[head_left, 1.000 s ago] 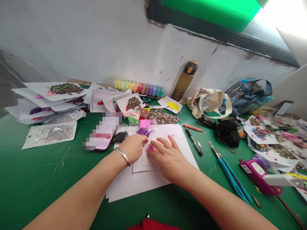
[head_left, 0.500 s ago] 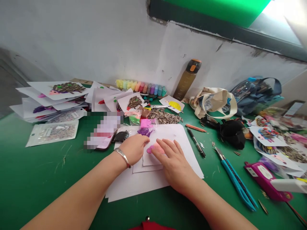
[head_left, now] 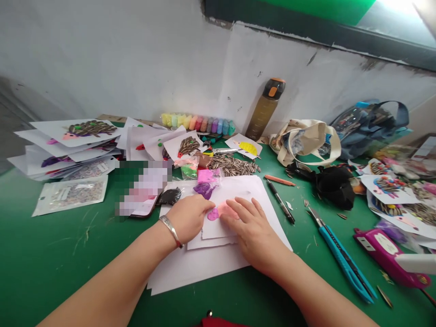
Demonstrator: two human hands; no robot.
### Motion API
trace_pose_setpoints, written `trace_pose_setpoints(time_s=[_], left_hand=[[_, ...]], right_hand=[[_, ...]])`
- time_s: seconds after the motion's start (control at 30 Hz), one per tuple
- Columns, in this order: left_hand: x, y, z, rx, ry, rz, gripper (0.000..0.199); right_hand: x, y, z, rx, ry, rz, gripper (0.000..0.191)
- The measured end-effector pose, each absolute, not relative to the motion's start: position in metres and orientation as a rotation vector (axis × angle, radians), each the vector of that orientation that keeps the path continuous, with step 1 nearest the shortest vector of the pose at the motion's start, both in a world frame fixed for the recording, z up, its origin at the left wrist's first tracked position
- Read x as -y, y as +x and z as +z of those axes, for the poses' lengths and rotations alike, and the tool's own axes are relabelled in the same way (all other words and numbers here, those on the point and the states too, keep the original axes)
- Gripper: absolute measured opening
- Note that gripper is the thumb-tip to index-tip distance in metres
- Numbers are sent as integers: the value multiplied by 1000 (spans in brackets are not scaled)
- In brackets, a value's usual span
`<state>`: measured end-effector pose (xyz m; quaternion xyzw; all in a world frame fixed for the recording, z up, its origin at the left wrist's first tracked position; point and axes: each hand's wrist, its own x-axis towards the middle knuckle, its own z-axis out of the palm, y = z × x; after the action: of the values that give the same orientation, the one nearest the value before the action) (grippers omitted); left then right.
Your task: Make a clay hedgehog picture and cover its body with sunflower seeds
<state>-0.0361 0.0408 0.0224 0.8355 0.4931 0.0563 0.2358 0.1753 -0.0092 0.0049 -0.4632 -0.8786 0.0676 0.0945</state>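
Observation:
A flattened piece of salmon-pink clay (head_left: 225, 209) lies on a small white paper card (head_left: 216, 232), with a smaller magenta clay piece (head_left: 213, 214) against its left end. My right hand (head_left: 250, 227) rests over the right part of the pink clay, fingers stretched out and spread. From the left, my left hand (head_left: 186, 217) reaches to the card's edge, its fingers mostly curled and one fingertip close above the magenta piece. Whether anything is under those curled fingers is hidden. Larger white sheets (head_left: 204, 272) lie beneath the card.
Clay packets, one purple (head_left: 203, 190) and one black (head_left: 170, 196), sit just behind my hands. Sunflower seeds (head_left: 235, 165) are heaped farther back. On the right lie a pen (head_left: 281, 202), a blue utility knife (head_left: 342, 256) and a magenta glue gun (head_left: 388, 256). Finished cards (head_left: 75, 136) are stacked left.
The view has shifted slightly. My right hand has moved a little rightward on the pink clay, and more of the magenta piece shows between my hands.

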Motion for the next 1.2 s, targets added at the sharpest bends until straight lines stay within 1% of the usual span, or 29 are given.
trace_pose_setpoints(time_s=[0.1,0.3,0.53,0.7,0.77,0.93,1.1,1.2], left_hand=[[-41,-36,25,-1304,2324,103,33],[-37,-34,28,-1265,2376,-12,39],[-39,-35,28,-1260,2343,83,37],[-35,-32,30,-1251,2377,-18,38],[-34,-31,30,-1260,2382,-27,40],[-32,-31,29,-1271,2370,4,51],[-30,-30,26,-1228,2452,-31,43],[-30,-30,27,-1237,2443,-33,43]], right_hand=[[9,174,4,2642,-1362,207,60],[10,172,7,2667,-1369,211,57],[11,174,10,2615,-1324,152,61],[11,172,12,2656,-1282,173,50],[11,172,13,2665,-1275,186,48],[12,173,13,2628,-1317,198,56],[11,171,11,2663,-1305,218,51],[11,171,12,2666,-1304,207,52]])
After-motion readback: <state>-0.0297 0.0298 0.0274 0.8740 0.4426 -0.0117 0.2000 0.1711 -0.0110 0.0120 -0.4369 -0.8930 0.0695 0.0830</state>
